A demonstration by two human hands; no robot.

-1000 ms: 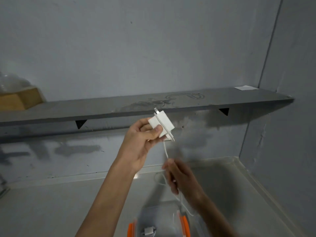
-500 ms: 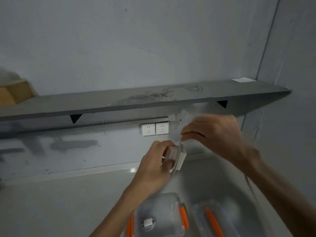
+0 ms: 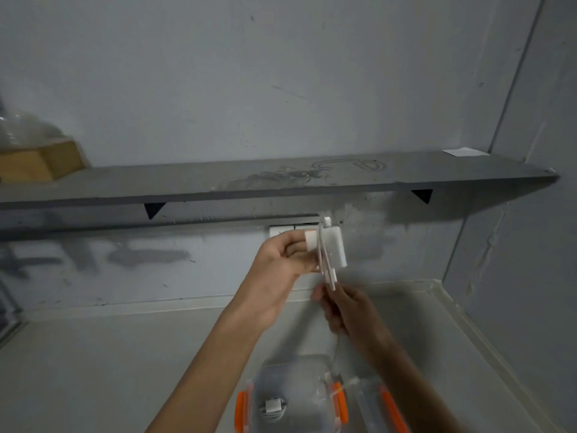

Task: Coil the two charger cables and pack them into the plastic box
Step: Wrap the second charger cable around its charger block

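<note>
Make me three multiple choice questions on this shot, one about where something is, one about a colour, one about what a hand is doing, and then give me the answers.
1. Where is the white charger block?
A. on the shelf
B. held up in the left hand
C. plugged into the wall socket

2. What colour are the clips on the plastic box?
A. orange
B. blue
C. black

3. What is the right hand doing?
A. resting flat on the counter
B. pinching the white cable below the charger
C. closing the box lid

Answers: B, the left hand grips the charger in mid-air; A, orange clips flank the box; B, its fingertips close on the cable.
</note>
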